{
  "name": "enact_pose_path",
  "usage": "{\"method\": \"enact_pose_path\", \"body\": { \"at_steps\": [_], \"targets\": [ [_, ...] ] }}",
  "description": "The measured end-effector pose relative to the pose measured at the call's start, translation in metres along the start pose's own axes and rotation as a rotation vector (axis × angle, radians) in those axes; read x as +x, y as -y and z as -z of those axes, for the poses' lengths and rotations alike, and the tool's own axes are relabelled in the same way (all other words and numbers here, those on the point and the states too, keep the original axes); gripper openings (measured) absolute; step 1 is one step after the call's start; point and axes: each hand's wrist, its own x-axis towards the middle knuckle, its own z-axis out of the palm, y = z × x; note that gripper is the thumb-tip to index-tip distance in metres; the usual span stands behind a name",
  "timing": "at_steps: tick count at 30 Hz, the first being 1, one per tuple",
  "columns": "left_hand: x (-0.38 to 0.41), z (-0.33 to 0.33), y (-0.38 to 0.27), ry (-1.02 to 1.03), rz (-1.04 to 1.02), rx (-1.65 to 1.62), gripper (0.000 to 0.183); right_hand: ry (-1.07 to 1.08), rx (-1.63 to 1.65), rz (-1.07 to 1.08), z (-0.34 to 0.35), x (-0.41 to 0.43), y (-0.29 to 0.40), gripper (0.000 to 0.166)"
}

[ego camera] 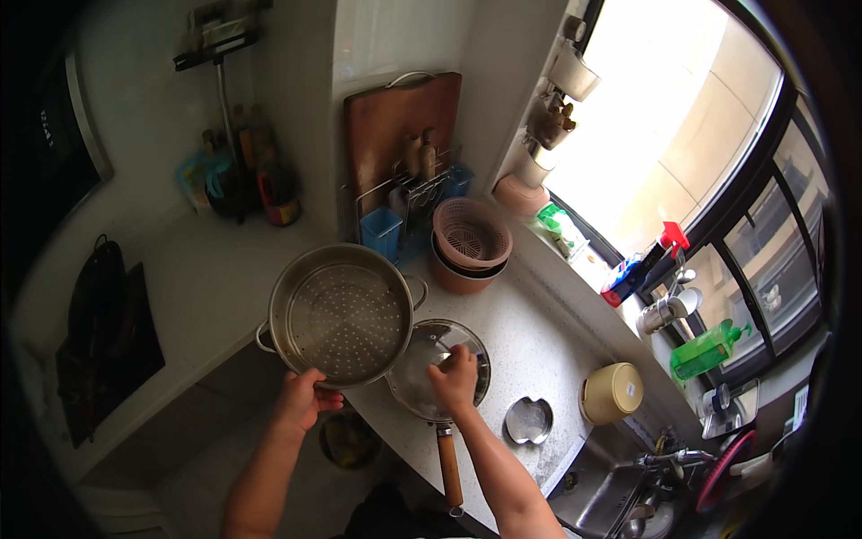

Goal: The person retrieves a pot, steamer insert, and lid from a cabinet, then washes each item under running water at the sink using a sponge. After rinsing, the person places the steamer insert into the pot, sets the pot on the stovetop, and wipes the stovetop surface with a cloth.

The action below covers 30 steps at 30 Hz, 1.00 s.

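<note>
A metal steamer pot with a perforated bottom (343, 316) stands at the counter's inner corner, its near side at the front edge. My left hand (306, 401) is at its near rim, thumb by the rim and fingers below; whether it grips the rim is hard to tell. Just right of the steamer is a pan with a glass lid (417, 387) and a wooden handle (449, 468) that points towards me. Over the lid, my right hand (454, 377) has its fingers closed around the lid's knob, which they mostly hide.
Stacked plastic colanders and bowls (471, 242) stand behind the pan, near a wooden cutting board (404, 135) and a knife rack. A round metal dish (529, 420) and an upturned yellow pot (611, 393) lie right, before the steel sink (592, 485). A wok (94, 303) is far left.
</note>
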Motion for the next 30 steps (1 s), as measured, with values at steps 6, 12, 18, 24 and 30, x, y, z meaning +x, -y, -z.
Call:
{"method": "enact_pose_path", "body": {
  "at_steps": [6,12,18,24,30],
  "targets": [
    [0.007,-0.003,0.022,-0.034,0.058,-0.026,0.023,-0.204,0.581,-0.183,0.09,0.013,-0.016,0.027],
    [0.013,-0.067,0.08,0.174,0.199,-0.067,0.027,-0.227,0.599,-0.12,0.194,0.024,-0.007,0.04],
    [0.024,-0.095,0.134,0.104,0.236,-0.032,0.025,-0.035,0.735,-0.209,0.168,0.026,0.03,0.043],
    [0.025,-0.098,0.141,0.049,0.296,-0.097,0.021,0.101,0.589,-0.151,0.114,0.031,0.04,0.038],
    [0.02,-0.101,0.151,-0.075,0.275,-0.188,0.017,0.249,0.579,-0.224,0.078,0.036,0.055,0.037]
  ]
}}
